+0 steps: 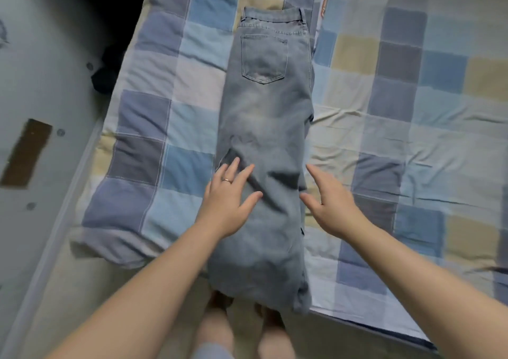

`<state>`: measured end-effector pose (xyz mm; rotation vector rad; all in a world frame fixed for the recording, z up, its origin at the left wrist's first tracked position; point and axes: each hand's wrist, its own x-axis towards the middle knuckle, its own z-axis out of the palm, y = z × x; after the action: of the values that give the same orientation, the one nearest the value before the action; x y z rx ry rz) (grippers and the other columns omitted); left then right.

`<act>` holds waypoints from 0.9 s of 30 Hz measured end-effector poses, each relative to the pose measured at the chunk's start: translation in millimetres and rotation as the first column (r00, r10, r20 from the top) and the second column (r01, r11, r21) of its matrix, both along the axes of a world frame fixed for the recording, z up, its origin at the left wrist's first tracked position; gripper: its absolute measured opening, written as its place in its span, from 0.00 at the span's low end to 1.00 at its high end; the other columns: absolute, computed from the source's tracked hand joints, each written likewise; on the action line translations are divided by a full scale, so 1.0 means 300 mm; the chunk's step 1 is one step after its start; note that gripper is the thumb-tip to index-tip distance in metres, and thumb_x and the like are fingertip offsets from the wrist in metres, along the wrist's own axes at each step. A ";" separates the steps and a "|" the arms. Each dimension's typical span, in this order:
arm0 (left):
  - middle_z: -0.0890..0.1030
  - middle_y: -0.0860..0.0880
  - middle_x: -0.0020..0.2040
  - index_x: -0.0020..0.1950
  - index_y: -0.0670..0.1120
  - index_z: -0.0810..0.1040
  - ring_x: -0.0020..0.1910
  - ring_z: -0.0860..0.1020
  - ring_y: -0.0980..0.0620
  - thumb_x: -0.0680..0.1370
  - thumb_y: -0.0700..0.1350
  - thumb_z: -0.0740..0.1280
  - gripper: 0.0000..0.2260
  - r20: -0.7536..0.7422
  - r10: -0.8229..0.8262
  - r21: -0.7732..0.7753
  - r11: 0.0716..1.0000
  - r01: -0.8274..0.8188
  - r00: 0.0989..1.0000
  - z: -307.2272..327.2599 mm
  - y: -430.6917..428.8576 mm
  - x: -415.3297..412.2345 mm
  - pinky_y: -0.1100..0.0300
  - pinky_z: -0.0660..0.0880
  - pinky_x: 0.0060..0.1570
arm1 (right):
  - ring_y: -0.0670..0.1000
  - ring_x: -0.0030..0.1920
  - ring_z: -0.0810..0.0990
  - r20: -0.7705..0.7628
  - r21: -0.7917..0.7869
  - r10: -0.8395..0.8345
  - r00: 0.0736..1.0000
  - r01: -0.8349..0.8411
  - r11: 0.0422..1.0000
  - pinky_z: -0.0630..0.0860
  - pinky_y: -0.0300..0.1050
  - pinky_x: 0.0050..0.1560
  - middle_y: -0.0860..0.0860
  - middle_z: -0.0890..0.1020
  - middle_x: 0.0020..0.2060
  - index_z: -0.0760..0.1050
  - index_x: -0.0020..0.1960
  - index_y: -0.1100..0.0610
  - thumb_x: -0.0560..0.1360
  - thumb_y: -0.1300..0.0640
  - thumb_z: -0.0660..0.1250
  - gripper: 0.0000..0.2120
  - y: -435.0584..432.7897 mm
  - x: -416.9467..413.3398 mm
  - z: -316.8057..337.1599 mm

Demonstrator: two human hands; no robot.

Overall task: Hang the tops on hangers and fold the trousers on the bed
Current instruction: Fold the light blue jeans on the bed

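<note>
Checked bed quilt [384, 89] is covered by lengthwise-folded jeans [264, 127]; left hand [231, 193] lies flat on them, right hand [330, 202] open just beside.

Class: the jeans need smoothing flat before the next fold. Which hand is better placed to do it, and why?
Left. The left hand lies open on the jeans beside the wrinkles; the right hand sits at their edge, mostly over the quilt.
</note>
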<state>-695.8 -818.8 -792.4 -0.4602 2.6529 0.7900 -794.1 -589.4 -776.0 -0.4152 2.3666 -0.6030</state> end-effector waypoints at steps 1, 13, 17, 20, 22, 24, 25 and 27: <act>0.54 0.53 0.83 0.80 0.59 0.60 0.81 0.51 0.48 0.80 0.62 0.62 0.29 0.038 0.044 0.023 0.999 -0.045 0.998 -0.001 0.017 0.075 0.45 0.56 0.75 | 0.54 0.76 0.64 0.044 -0.033 -0.040 0.998 0.041 0.999 0.64 0.56 0.73 0.49 0.65 0.78 0.56 0.81 0.49 0.81 0.48 0.64 0.32 0.024 0.065 0.006; 0.65 0.49 0.78 0.80 0.51 0.62 0.77 0.61 0.47 0.80 0.55 0.67 0.30 0.363 0.430 0.196 0.832 -0.519 0.827 -0.259 0.106 0.709 0.50 0.61 0.75 | 0.50 0.69 0.73 0.387 0.046 -0.423 0.819 0.441 0.896 0.71 0.52 0.69 0.51 0.75 0.70 0.64 0.77 0.48 0.83 0.55 0.63 0.24 0.217 0.697 -0.249; 0.66 0.48 0.77 0.79 0.48 0.60 0.72 0.67 0.49 0.78 0.55 0.71 0.34 0.390 0.565 0.200 0.719 -0.666 0.727 -0.394 0.077 0.800 0.53 0.65 0.71 | 0.53 0.67 0.76 0.375 0.086 -0.451 0.810 0.455 0.887 0.72 0.53 0.68 0.54 0.77 0.68 0.63 0.78 0.50 0.81 0.55 0.66 0.27 0.222 0.788 -0.419; 0.68 0.48 0.76 0.79 0.47 0.60 0.74 0.67 0.46 0.76 0.56 0.72 0.36 0.405 0.535 0.182 0.748 -0.639 0.742 -0.505 0.051 0.843 0.50 0.66 0.71 | 0.54 0.69 0.74 0.366 0.082 -0.474 0.801 0.479 0.874 0.72 0.53 0.68 0.54 0.74 0.70 0.55 0.80 0.48 0.80 0.55 0.68 0.35 0.208 0.819 -0.544; 0.76 0.51 0.66 0.72 0.47 0.69 0.68 0.73 0.48 0.75 0.55 0.73 0.29 0.378 0.515 0.220 0.757 -0.615 0.769 -0.563 0.039 0.863 0.55 0.69 0.64 | 0.54 0.70 0.73 0.378 0.045 -0.503 0.777 0.527 0.849 0.73 0.54 0.69 0.53 0.73 0.71 0.53 0.81 0.48 0.78 0.55 0.70 0.38 0.193 0.832 -0.615; 0.81 0.54 0.55 0.61 0.48 0.76 0.59 0.78 0.49 0.75 0.53 0.74 0.18 0.353 0.464 0.264 0.784 -0.562 0.813 -0.593 0.036 0.867 0.56 0.72 0.56 | 0.51 0.65 0.75 0.341 0.038 -0.539 0.770 0.561 0.827 0.74 0.47 0.61 0.48 0.75 0.65 0.53 0.80 0.49 0.76 0.54 0.73 0.40 0.179 0.829 -0.657; 0.82 0.54 0.53 0.57 0.48 0.78 0.56 0.80 0.50 0.75 0.52 0.73 0.14 0.342 0.429 0.285 0.801 -0.527 0.836 -0.606 0.038 0.873 0.55 0.74 0.55 | 0.50 0.61 0.75 0.311 0.044 -0.563 0.766 0.580 0.813 0.73 0.45 0.57 0.44 0.75 0.59 0.55 0.79 0.50 0.75 0.54 0.74 0.40 0.175 0.830 -0.678; 0.84 0.53 0.50 0.54 0.49 0.81 0.52 0.81 0.50 0.76 0.51 0.73 0.10 0.328 0.396 0.319 0.808 -0.496 0.857 -0.633 0.038 0.886 0.54 0.77 0.54 | 0.51 0.57 0.76 0.269 0.053 -0.607 0.748 0.618 0.785 0.73 0.44 0.53 0.41 0.72 0.50 0.57 0.77 0.52 0.74 0.53 0.76 0.39 0.167 0.827 -0.710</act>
<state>-430.0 -807.2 -982.3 -1.0235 2.0917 1.2809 -546.0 -539.3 -989.0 0.4477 2.1937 -0.9364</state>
